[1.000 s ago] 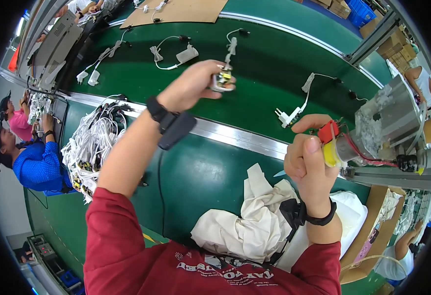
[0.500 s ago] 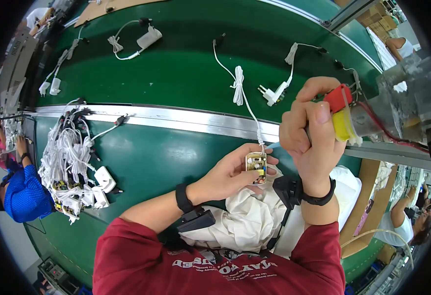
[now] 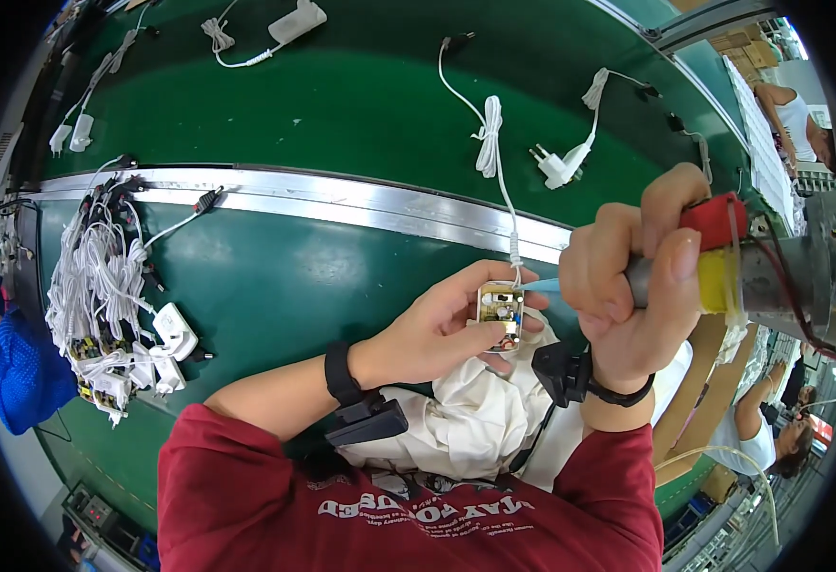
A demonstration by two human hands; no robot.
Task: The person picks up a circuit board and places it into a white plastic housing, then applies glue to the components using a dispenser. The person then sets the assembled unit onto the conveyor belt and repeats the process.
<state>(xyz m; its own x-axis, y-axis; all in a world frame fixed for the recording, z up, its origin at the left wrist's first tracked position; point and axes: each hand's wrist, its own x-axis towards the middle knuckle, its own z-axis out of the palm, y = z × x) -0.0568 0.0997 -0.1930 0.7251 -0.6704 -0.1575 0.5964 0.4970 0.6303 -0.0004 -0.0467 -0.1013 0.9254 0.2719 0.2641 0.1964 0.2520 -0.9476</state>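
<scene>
Both hands meet above the near edge of a green workbench [image 3: 275,286]. The left hand [image 3: 442,329] pinches a small bare circuit board [image 3: 500,315] between thumb and fingertips, its white cord [image 3: 490,143] trailing up over the metal rail [image 3: 342,200] onto the green conveyor belt [image 3: 342,95]. The right hand [image 3: 632,286] is clenched around a hanging power tool [image 3: 752,276] with a red and yellow collar, its thin pale tip [image 3: 537,285] touching the board's upper right corner.

A second ago the left arm was stretched far out over the belt, picking the board up; half a second ago it had drawn back toward the chest. Now the board sits in front of the person, level with the tool. The fetching appears to be over and the work on the board itself looks about to begin, with tool and part brought together.

One board is in hand, one tool is gripped. On the belt beyond the rail lie one loose white plug with cord [image 3: 566,157] to the right and one white adapter with coiled cord [image 3: 289,21] at the far edge, plus two small white plugs [image 3: 70,133] at far left. A heap of white cables and adapters [image 3: 113,305], too tangled to count, rests at the left of the bench. One crumpled white cloth [image 3: 475,419] lies beneath the wrists. Each wrist wears one black band. Three co-workers show at the picture's edges, one left and two right.
</scene>
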